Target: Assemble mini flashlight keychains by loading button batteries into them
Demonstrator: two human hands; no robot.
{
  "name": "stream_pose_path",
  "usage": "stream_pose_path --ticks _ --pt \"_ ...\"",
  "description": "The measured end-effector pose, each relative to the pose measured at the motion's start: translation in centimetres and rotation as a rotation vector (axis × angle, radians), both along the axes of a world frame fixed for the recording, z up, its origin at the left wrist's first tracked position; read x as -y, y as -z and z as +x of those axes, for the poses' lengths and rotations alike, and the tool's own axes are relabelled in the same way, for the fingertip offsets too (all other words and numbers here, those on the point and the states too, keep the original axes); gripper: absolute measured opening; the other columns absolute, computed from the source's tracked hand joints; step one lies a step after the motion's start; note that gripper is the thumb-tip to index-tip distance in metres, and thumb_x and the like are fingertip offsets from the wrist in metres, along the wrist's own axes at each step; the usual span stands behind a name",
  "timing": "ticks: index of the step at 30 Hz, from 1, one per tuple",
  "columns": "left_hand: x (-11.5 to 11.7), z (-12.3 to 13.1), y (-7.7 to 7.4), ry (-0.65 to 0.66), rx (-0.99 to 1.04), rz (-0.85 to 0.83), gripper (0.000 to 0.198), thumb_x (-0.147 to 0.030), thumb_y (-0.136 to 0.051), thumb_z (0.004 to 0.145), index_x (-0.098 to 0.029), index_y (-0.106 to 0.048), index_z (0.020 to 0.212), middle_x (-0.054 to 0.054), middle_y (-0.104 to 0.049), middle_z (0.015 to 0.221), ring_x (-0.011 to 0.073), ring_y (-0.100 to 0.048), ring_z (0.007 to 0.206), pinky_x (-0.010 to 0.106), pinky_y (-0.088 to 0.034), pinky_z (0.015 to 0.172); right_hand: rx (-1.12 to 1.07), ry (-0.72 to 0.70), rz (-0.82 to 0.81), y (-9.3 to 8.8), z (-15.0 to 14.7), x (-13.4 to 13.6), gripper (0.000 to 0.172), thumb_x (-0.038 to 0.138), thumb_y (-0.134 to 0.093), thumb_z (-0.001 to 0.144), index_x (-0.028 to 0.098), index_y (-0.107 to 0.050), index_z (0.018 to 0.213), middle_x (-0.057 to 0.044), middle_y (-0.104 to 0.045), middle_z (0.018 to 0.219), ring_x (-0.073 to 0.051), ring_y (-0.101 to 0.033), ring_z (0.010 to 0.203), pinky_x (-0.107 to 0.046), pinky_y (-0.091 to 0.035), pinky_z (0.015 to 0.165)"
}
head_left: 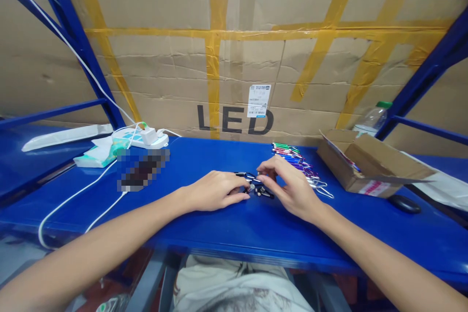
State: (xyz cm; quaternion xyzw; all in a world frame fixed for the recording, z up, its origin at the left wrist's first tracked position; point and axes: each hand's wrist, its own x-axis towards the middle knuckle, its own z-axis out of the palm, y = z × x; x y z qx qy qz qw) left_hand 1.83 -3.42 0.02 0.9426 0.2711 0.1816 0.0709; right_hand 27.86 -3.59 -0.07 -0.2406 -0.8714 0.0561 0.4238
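Small black parts [263, 193] lie on the blue table [175, 156] between the hands; left hand [219, 191] and right hand [287, 183] have curled fingers — whether gripping, I cannot tell. The right partly hides coloured pens [285, 148]; farther right sits an open carton [341, 173], far left a power strip [159, 143] — cardboard [164, 68] blocks the far side.

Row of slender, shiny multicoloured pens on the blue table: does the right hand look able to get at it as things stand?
Probably yes: the right hand is right beside the pens, with nothing visibly blocking them, though it is busy at small black-and-silver parts.
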Motion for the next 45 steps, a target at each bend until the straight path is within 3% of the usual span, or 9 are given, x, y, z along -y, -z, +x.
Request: stream_pose_path --ticks 12,17,29,37,45 --pt "-0.59 0.41 0.66 0.019 0.215 -0.238 0.025 -0.04 -0.064 0.107 -0.016 -0.067 0.097 0.002 -0.065 0.088 0.0157 -0.06 0.079 0.025 -0.044 0.075 0.112 -0.149 -0.133 -0.26 -0.09 0.39 0.017 0.021 -0.057 0.111 0.025 -0.065 0.126 -0.009 -0.067 0.113 -0.022 -0.065 0.102 -0.036 -0.054 0.089" --pt "-0.55 0.35 0.56 0.056 0.186 -0.254 0.022 -0.036 -0.06 0.109 -0.017 -0.071 0.111 0.006 -0.07 0.102 0.018 -0.064 0.089 0.026 -0.047 0.081 0.142 -0.144 -0.159 -0.09 -0.09 0.38 0.016 0.024 -0.057 0.111 0.025 -0.065 0.125 -0.009 -0.066 0.112 -0.023 -0.064 0.101 -0.037 -0.054 0.088" --pt "-0.57 0.46 0.48 0.056 0.177 -0.285 0.022 -0.035 -0.066 0.105 -0.016 -0.069 0.095 0.001 -0.065 0.085 0.0141 -0.058 0.074 0.024 -0.043 0.07 0.157 -0.109 -0.22 -0.16 -0.14 0.53 0.007 0.027 -0.061 0.11 0.024 -0.066 0.114 -0.005 -0.064 0.101 -0.019 -0.062 0.088 -0.032 -0.05 0.08" --pt "-0.6 0.34 0.48 -0.006 0.206 -0.369 0.024 -0.039 -0.071 0.103 -0.017 -0.068 0.11 -0.001 -0.068 0.084 0.014 -0.062 0.074 0.023 -0.045 0.07 0.163 -0.099 -0.242 -0.32 -0.19 0.65 0.009 0.029 -0.061 0.11 0.023 -0.066 0.114 -0.005 -0.066 0.1 -0.019 -0.063 0.088 -0.031 -0.05 0.08" --pt "-0.63 0.35 0.58 0.005 0.24 -0.381 0.024 -0.04 -0.071 0.102 -0.017 -0.067 0.101 -0.002 -0.066 0.082 0.0129 -0.059 0.071 0.023 -0.044 0.07 0.16 -0.088 -0.223 -0.35 -0.23 0.68 0.009 0.03 -0.059 0.111 0.023 -0.065 0.114 -0.005 -0.066 0.1 -0.02 -0.063 0.088 -0.032 -0.051 0.079"
